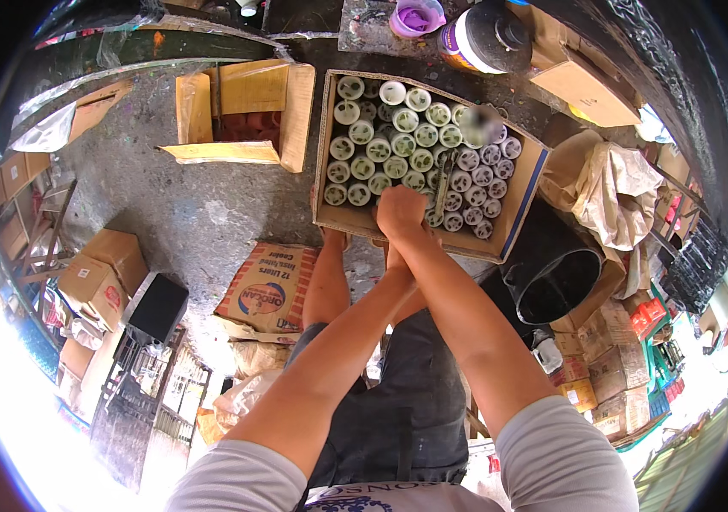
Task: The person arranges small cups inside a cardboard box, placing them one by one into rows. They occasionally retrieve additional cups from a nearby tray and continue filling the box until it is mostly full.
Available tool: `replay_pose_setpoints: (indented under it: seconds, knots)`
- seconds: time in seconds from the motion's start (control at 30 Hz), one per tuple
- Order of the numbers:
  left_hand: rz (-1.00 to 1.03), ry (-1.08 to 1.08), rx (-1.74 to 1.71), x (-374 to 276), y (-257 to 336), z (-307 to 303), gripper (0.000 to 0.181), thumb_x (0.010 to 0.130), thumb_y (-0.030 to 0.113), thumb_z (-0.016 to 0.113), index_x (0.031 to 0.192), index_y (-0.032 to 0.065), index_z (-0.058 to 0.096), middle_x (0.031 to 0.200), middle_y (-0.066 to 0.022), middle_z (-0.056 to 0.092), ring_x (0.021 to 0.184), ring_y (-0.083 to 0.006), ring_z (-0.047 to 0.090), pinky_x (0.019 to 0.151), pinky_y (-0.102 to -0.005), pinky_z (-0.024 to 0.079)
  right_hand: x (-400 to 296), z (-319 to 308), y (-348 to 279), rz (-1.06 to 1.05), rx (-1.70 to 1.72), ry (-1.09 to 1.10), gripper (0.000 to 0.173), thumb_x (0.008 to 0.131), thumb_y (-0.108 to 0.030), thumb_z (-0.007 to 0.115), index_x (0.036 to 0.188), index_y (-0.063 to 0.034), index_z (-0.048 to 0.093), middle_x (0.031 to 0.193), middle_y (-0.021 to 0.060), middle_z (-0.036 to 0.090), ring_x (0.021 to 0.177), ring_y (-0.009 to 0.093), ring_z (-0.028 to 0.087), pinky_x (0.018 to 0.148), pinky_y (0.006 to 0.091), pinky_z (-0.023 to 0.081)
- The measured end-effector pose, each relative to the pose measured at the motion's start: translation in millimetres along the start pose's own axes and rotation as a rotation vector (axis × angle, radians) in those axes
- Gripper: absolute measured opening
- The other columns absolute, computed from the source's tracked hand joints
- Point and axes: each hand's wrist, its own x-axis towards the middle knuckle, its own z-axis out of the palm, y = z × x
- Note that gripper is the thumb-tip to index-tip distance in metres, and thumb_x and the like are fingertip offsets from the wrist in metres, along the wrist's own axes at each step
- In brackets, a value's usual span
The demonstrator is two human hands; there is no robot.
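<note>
A cardboard box (pixel 325 137) before me holds many upright cylinders with pale round tops, greenish on the left and whiter, narrower ones on the right. A long thin strip-like piece (pixel 444 185) lies across the tops between the two groups. My forearms cross at the wrists over the box's near edge. My right hand (pixel 401 210) is curled over the near row of cylinders; what it grips, if anything, is hidden. My left hand (pixel 431 232) is mostly covered by the right wrist, beside the near edge, and its fingers cannot be made out.
An opened carton (pixel 298 115) with reddish items stands at upper left. A black bucket (pixel 556 285) lies right of the box. Behind are a purple-lined cup (pixel 416 18) and a large dark jug (pixel 489 38). A flattened printed carton (pixel 268 288) lies near my legs.
</note>
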Motion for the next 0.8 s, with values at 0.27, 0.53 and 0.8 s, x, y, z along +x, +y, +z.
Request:
replay_pose_setpoints:
  seconds: [0.27,0.53,0.8]
  knots:
    - [0.201,-0.537,-0.063,-7.4,-26.9,-136.0,0.035,0.096,0.019,0.057,0.124,-0.0009,0.065,0.124,-0.0231,0.069,0.121,-0.0404,0.065,0.103,-0.0511,0.05,-2.1,-14.0,15.5,0.004,0.074,-0.088,0.032,0.089,-0.038,0.081,0.093,-0.0067,0.08,0.091,0.0135,0.077,0.088,0.035,0.076,0.073,0.0482,0.058]
    - [-0.368,-0.242,-0.056,46.9,-86.2,-110.0,0.041,0.093,0.014,0.062,0.132,0.003,0.057,0.125,-0.0196,0.067,0.109,-0.0391,0.07,0.089,-0.0516,0.059,-37.0,-11.9,52.2,0.164,0.333,0.121,0.029,0.097,-0.032,0.071,0.113,-0.0073,0.072,0.097,0.017,0.077,0.09,0.037,0.075,0.073,0.0504,0.06]
    - [-0.489,-0.212,-0.108,58.7,-79.4,-87.6,0.049,0.094,0.018,0.063,0.14,0.0024,0.054,0.133,-0.0187,0.063,0.116,-0.0401,0.069,0.094,-0.0497,0.06,-36.5,-6.8,52.1,0.178,0.386,0.394,0.032,0.096,-0.018,0.068,0.125,-0.0069,0.062,0.105,0.0189,0.074,0.089,0.038,0.075,0.072,0.0497,0.061]
